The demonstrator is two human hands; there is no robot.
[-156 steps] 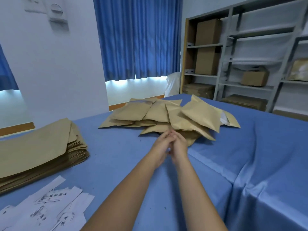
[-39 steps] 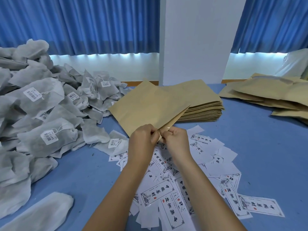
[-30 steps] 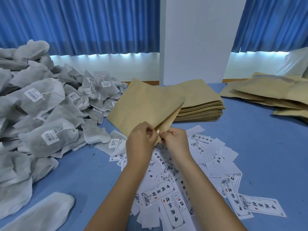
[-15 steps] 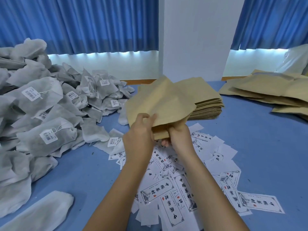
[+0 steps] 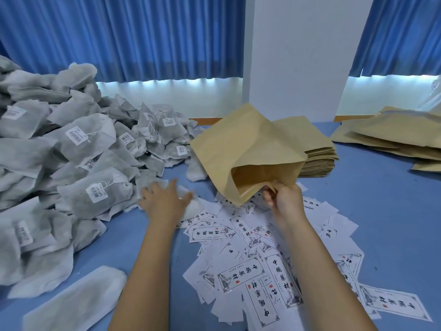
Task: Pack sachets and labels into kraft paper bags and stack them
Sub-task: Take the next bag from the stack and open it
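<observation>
Mouth of tan kraft paper bag (image 5: 243, 149) is pinched open by right hand (image 5: 284, 197) for filling; left hand (image 5: 164, 199), spread, covers white fabric sachet (image 5: 194, 207).

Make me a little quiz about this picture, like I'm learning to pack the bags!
1. True or false: the right hand holds a kraft paper bag with its mouth open.
2. What is the left hand reaching for? A) a white sachet B) scissors C) a box
3. Fill in: the labels lie scattered on a ____ tablecloth.
Key: 1 true; 2 A; 3 blue.
</observation>
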